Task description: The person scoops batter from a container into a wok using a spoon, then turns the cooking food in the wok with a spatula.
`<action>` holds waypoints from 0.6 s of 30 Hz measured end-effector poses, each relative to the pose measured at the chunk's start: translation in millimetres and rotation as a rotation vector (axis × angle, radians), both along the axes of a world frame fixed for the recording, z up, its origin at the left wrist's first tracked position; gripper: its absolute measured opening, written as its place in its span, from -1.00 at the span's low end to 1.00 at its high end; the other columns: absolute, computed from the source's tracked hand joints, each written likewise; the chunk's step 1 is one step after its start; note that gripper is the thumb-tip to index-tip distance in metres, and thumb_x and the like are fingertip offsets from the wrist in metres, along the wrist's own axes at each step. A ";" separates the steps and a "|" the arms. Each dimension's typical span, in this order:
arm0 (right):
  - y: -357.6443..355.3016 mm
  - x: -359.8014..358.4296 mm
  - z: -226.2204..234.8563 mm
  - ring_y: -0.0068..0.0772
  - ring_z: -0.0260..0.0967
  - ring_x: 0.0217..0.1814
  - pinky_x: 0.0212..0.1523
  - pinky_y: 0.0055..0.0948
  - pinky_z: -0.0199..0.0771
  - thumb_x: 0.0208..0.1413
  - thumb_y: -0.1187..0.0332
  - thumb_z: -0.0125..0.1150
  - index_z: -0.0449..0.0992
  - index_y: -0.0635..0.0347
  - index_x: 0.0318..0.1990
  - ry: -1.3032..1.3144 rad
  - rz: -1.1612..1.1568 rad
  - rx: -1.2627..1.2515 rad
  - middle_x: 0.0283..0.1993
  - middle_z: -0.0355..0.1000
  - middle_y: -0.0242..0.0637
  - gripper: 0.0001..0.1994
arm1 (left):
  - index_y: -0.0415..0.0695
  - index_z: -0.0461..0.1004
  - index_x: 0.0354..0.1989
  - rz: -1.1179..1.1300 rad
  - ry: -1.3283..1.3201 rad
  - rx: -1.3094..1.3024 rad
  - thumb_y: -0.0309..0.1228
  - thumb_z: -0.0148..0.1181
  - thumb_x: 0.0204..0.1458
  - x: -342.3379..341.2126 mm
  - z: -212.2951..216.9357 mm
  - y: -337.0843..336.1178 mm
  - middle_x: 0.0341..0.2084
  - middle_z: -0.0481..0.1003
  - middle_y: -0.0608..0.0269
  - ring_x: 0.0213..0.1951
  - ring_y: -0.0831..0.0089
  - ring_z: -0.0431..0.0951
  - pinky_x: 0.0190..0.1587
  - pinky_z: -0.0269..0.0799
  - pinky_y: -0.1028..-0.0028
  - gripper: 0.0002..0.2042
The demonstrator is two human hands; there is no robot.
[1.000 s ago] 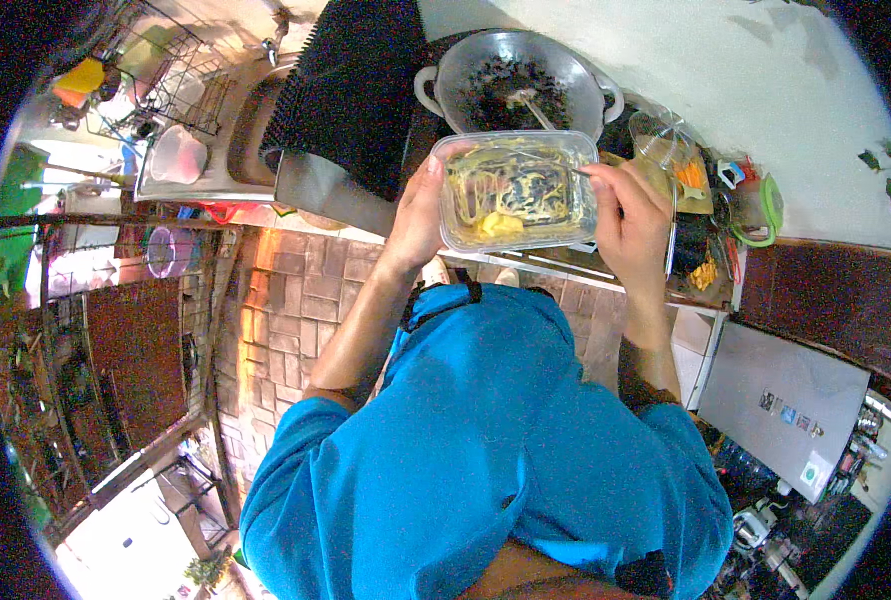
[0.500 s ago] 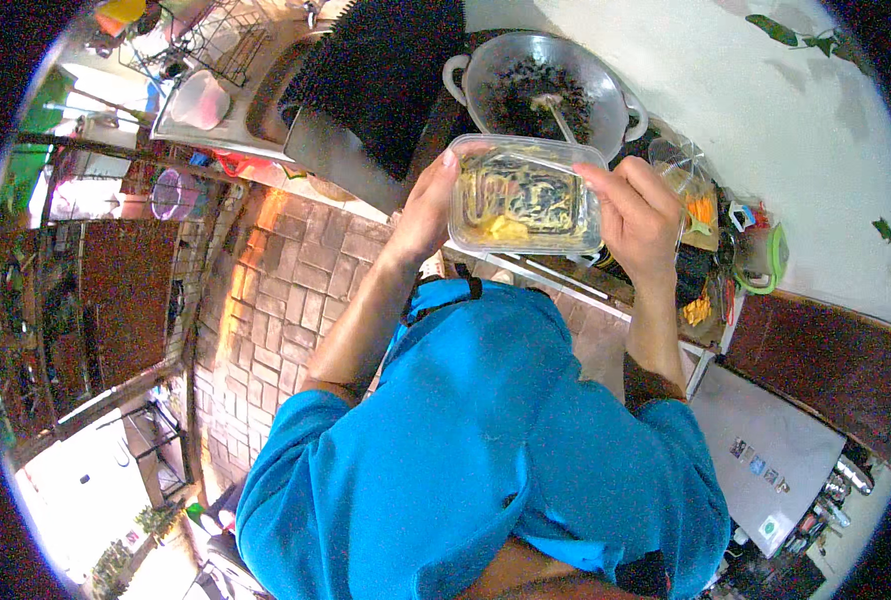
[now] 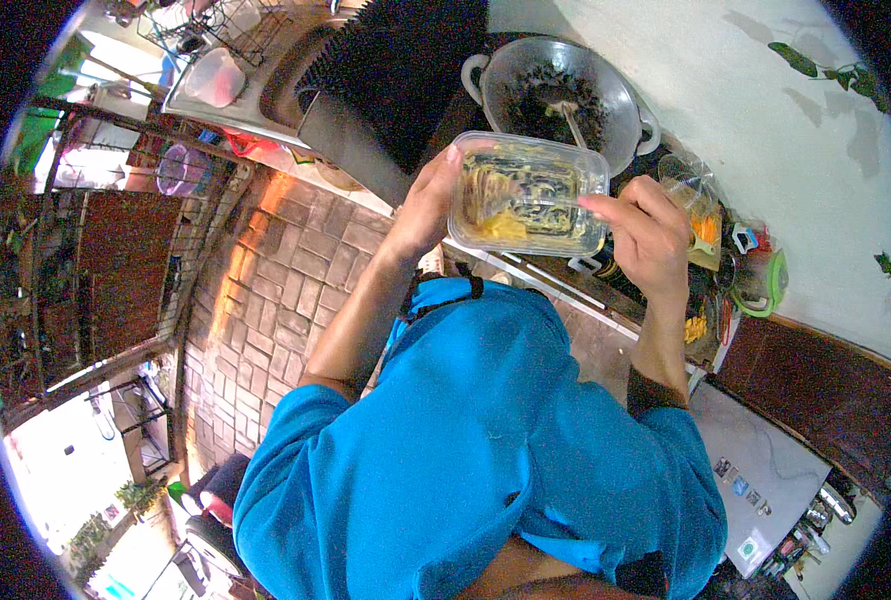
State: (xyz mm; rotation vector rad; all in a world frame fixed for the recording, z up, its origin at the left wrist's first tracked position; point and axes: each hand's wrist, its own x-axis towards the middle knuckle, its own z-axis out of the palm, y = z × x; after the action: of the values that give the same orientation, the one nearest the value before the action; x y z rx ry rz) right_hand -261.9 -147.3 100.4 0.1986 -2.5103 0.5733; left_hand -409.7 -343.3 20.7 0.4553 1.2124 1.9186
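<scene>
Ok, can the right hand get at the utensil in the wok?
Probably yes: the utensil lies beyond the right hand, its shaft in view, though the tub may hide its handle end.

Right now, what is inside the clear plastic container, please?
Inside the clear container are yellow smears and a yellow lump toward the picture's lower left. The right hand covers part of the right side; whatever lies behind its fingers is hidden.
</scene>
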 end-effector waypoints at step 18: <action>14.3 5.6 4.0 -0.44 0.24 -0.57 -0.55 -0.49 0.21 -0.17 0.65 0.16 0.63 0.15 -0.31 0.037 -0.062 -0.010 -0.60 0.25 -0.33 -0.74 | -0.31 0.28 0.10 -0.028 -0.007 0.022 -0.03 -0.35 0.30 1.8 -1.7 23.1 -0.04 0.42 0.04 -0.04 0.30 0.49 0.07 0.40 0.33 -0.46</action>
State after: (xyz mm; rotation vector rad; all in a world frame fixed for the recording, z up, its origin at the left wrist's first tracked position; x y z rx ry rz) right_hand -256.3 -133.0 104.4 0.1256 -2.4679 0.5521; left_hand -408.0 -320.2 18.9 0.4744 1.1759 1.9102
